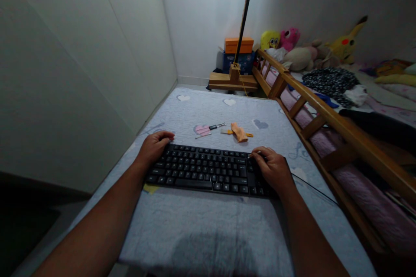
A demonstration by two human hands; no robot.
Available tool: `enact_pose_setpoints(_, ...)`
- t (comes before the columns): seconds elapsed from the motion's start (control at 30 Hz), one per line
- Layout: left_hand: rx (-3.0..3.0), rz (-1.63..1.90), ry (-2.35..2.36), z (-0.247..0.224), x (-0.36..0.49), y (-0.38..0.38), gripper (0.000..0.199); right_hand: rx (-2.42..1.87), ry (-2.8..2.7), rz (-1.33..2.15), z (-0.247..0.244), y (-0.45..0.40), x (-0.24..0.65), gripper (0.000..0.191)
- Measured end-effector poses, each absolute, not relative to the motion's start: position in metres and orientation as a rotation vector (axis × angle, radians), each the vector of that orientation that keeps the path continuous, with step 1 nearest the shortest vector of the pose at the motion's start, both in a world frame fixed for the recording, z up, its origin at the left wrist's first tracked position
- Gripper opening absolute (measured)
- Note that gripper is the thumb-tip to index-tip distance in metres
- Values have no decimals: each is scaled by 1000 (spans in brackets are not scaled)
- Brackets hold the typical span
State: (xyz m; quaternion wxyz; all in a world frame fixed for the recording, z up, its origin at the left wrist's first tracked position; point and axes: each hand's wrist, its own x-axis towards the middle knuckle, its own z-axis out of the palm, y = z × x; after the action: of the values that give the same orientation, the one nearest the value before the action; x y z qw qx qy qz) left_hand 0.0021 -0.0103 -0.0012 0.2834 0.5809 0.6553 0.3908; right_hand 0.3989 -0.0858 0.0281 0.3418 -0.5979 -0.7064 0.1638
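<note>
A black keyboard (201, 169) lies flat on the pale blue, heart-patterned cloth (201, 220). My left hand (156, 146) rests at its upper left corner, fingers closed together; anything in them is hidden. Over the right-hand keys is my right hand (273, 166), its thumb and fingertips pinched on a small light-coloured item (254, 154) too small to make out. Beyond the keyboard lie a black-handled tool (213, 127), a thin metal rod (203, 136) and a yellow-handled brush (227, 131) with an orange cloth (239, 132) across it.
A wooden bed rail (325, 114) runs along the right side, with plush toys (300, 57) beyond it. A stand on a wooden base (233, 78) and an orange box (238, 45) are behind the table. The keyboard cable (315, 188) trails right.
</note>
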Motion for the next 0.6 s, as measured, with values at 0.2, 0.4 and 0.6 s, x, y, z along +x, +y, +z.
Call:
enact_pose_setpoints(0.2,1561,1033,1760,2,3,-11,31,-1534,-1841,447,26,-85,397,23)
enact_pose_setpoints(0.4,1556,1044,1744,0,2,-10,30,-1529,-1849,435,28,-86,397,21)
enact_pose_setpoints(0.6,1546,1045,1734,1,2,-11,29,-1556,-1856,414,29,-87,398,21)
